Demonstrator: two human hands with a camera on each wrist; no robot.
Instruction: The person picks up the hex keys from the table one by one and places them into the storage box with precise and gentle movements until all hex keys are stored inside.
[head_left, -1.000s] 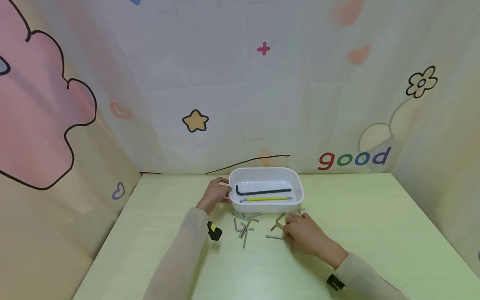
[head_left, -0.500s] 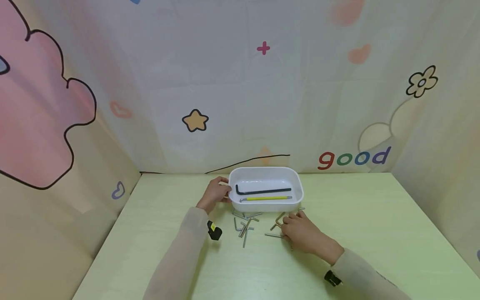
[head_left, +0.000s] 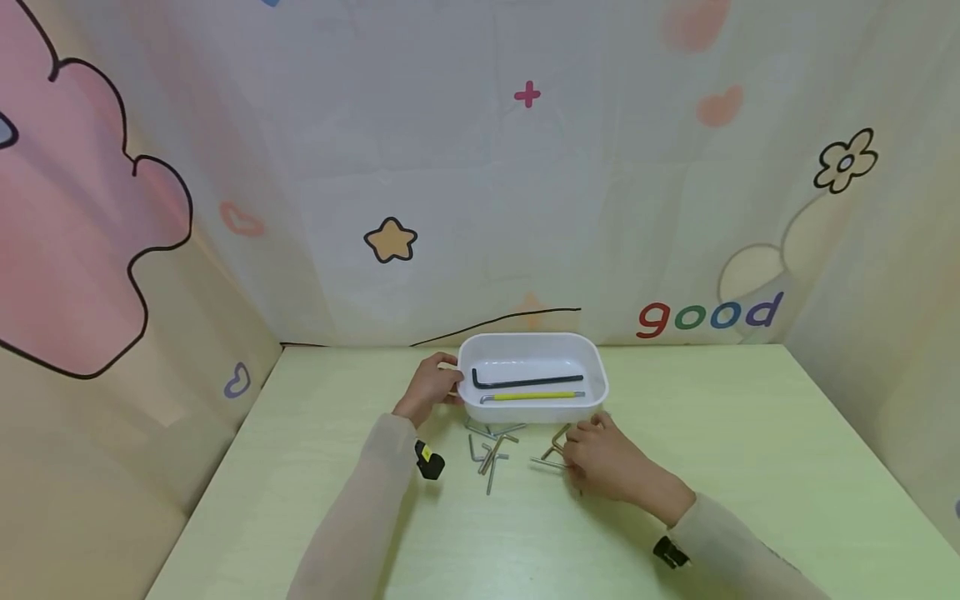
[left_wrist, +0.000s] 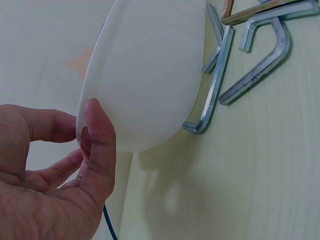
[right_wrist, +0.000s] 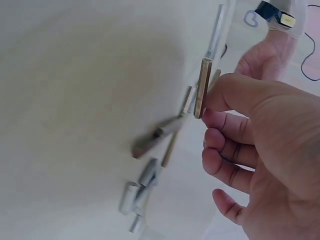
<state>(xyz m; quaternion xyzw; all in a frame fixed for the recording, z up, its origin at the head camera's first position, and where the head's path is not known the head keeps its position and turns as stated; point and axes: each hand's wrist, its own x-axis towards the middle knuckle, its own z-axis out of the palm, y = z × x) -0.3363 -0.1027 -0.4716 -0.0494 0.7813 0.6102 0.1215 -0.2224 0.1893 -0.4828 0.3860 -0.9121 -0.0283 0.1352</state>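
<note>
My left hand (head_left: 432, 385) pinches the left end of a white tray (head_left: 600, 396), thumb on the outer wall in the left wrist view. Inside lie a black hex key (head_left: 528, 382) and a yellow-sleeved hex key (head_left: 534, 397). Right of centre, in front of the tray, my right hand (head_left: 606, 460) pinches a brass-coloured hex key (right_wrist: 202, 90) between thumb and index finger; the hand covers part of it. Beside these fingers, several other hex keys (right_wrist: 149, 172) show blurred in the right wrist view. A silver hex key (head_left: 547, 462) sticks out left of the hand.
A loose group of silver and brass hex keys (head_left: 491, 458) lies on the pale table (head_left: 300, 500) in front of the tray's left half. One silver hex key (left_wrist: 215, 82) lies close along the tray wall. A printed curtain (head_left: 480, 208) stands right behind the tray.
My right hand shifts only slightly, and the silver key end beside it has moved a little up in the head view. The left hand and tray stay put.
</note>
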